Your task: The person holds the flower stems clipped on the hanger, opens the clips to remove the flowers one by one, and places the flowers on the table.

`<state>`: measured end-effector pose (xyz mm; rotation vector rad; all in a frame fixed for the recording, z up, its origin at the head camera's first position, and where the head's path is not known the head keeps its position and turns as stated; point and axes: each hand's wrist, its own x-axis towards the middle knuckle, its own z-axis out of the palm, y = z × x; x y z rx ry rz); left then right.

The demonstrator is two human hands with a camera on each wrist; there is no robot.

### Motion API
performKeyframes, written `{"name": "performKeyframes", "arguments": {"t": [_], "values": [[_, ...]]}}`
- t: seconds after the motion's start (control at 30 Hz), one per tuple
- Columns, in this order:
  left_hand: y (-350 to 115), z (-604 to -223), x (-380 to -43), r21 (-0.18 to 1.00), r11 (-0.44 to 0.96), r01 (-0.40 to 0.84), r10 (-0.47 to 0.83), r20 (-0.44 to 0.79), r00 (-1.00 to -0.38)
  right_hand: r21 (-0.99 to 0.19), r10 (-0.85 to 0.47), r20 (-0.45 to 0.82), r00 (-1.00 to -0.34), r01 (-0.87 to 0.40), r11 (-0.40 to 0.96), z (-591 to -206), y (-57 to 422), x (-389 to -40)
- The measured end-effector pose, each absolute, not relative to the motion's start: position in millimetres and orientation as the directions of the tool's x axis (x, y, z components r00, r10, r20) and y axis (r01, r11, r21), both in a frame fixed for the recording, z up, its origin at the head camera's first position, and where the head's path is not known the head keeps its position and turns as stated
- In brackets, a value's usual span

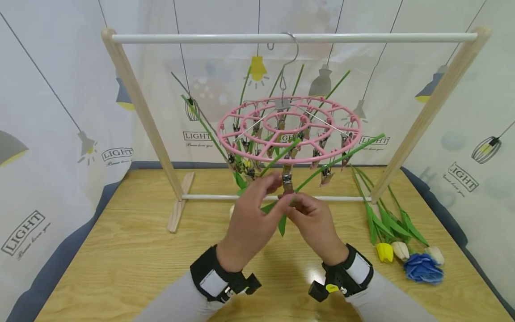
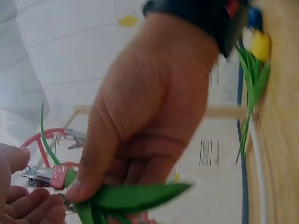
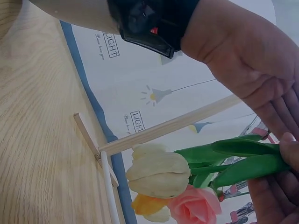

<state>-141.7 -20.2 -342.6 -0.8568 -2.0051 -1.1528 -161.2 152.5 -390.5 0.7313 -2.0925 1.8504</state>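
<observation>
A pink round clip hanger [image 1: 347, 129] hangs by its metal hook, with several metal clips round its rings. My left hand [image 1: 249, 219] holds one clip [image 1: 287, 178] at the front rim; in the left wrist view its fingers pinch the metal part of this pink-tipped clip [image 2: 44, 177]. Just below, my right hand [image 1: 318, 228] pinches a green stem beside the clip's tip. The right wrist view shows a white tulip [image 3: 159, 175] head down on this stem, with long leaves [image 3: 252, 169] by the fingers. The stem's free end slants up to the right.
The hanger's rack has a white top bar [image 1: 201, 39] and wooden posts. Other flowers hang upside down behind, among them a pink rose [image 3: 195, 205]. On the table's right lie a yellow tulip [image 1: 385, 252], white tulips [image 1: 400, 251] and a blue rose [image 1: 424, 268].
</observation>
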Motion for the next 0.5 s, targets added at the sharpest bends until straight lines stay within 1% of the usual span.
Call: {"name": "performKeyframes", "arguments": {"t": [0.03, 0.1, 0.2, 0.27, 0.33, 0.5], "values": [[-18.5, -341.7, -140.0, 0.553, 0.35, 0.756, 0.199, 0.745, -0.637, -0.851, -0.202, 0.501, -0.842, -0.521, 0.062, -390.5, 152.6, -161.0], [-15.1, -339.1, -138.5, 0.697, 0.248, 0.673, 0.179, 0.65, -0.739, -0.848, -0.2, 0.506, -0.839, -0.526, 0.063, -390.8, 152.5, -160.8], [-11.0, -336.2, -139.8, 0.827, 0.093, 0.554, 0.171, 0.535, -0.827, -0.839, -0.206, 0.52, -0.829, -0.541, 0.059, -391.5, 152.3, -161.4], [-9.2, -335.3, -141.2, 0.872, 0.022, 0.489, 0.17, 0.479, -0.861, -0.831, -0.209, 0.533, -0.82, -0.554, 0.055, -392.0, 151.9, -162.0], [-8.1, -335.2, -142.3, 0.898, -0.013, 0.44, 0.158, 0.436, -0.886, -0.824, -0.216, 0.543, -0.812, -0.564, 0.051, -392.2, 151.4, -162.6], [-7.2, -336.4, -144.8, 0.909, -0.038, 0.415, 0.116, 0.416, -0.902, -0.831, -0.216, 0.531, -0.819, -0.554, 0.058, -392.6, 150.9, -162.6]]}}
